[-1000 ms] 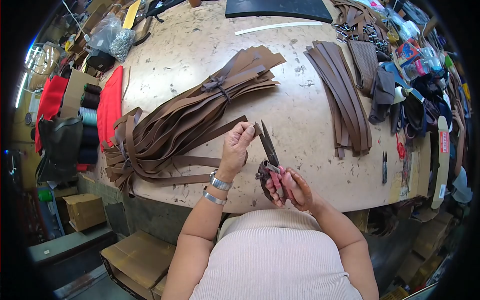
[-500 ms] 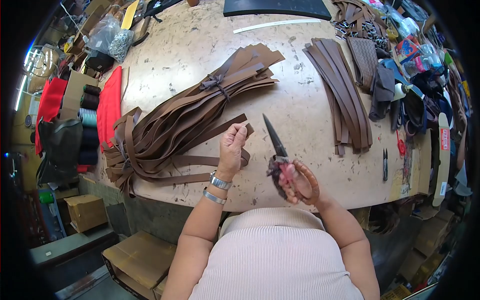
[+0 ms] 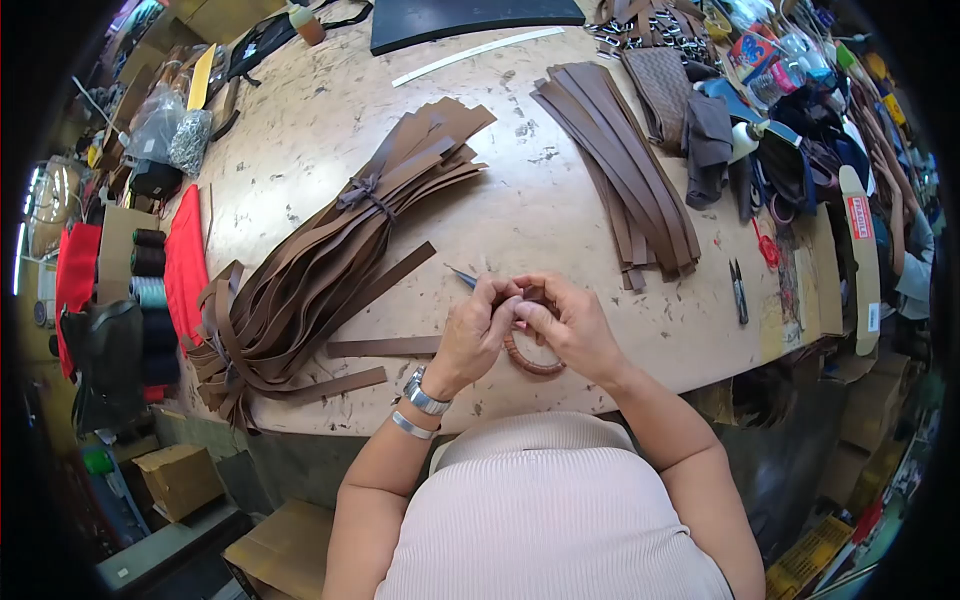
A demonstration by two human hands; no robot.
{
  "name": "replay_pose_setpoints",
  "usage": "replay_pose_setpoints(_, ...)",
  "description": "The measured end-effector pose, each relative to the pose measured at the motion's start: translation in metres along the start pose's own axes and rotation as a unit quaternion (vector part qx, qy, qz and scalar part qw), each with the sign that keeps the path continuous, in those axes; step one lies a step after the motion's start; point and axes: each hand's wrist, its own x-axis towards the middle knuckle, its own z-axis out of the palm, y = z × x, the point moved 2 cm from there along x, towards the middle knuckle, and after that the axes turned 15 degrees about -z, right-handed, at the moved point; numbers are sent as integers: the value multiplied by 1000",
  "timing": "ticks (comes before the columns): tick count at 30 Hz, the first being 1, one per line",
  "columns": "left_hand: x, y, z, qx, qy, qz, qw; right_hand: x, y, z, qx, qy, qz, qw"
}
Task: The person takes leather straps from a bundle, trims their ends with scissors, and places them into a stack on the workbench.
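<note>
My left hand point(image 3: 474, 335) and my right hand point(image 3: 568, 325) meet near the table's front edge, fingers pinched together on something small that I cannot make out. Beneath them lie the scissors point(image 3: 533, 366), with a brown-wrapped handle loop showing below and the dark blade tip poking out at the upper left. Left of my hands spreads a large bundle of brown strips point(image 3: 330, 235), tied with a dark cord. Some loose strip ends reach toward my left wrist, which wears a watch.
A second pile of brown strips point(image 3: 625, 170) lies at the right. Beyond it are a woven piece point(image 3: 655, 98), a white bottle point(image 3: 745, 140) and small snips point(image 3: 738, 292). Thread spools point(image 3: 148, 262) and red cloth point(image 3: 185, 255) stand left. A dark board point(image 3: 470, 18) lies at the back.
My right hand has let go of the scissors, which now lie on the table. My left hand has released the strip end, and both hands have come together. The view has shifted right.
</note>
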Motion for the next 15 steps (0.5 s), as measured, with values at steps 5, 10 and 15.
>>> replay_pose_setpoints(5,15,34,2,92,-119,5,989,-7,-6,-52,67,70,67,993)
replay_pose_setpoints(10,92,38,-13,449,-57,139,881,-43,-5,-155,62,268,7,961)
replay_pose_setpoints(15,201,94,17,569,89,282,768,-58,2,-185,122,366,-56,921)
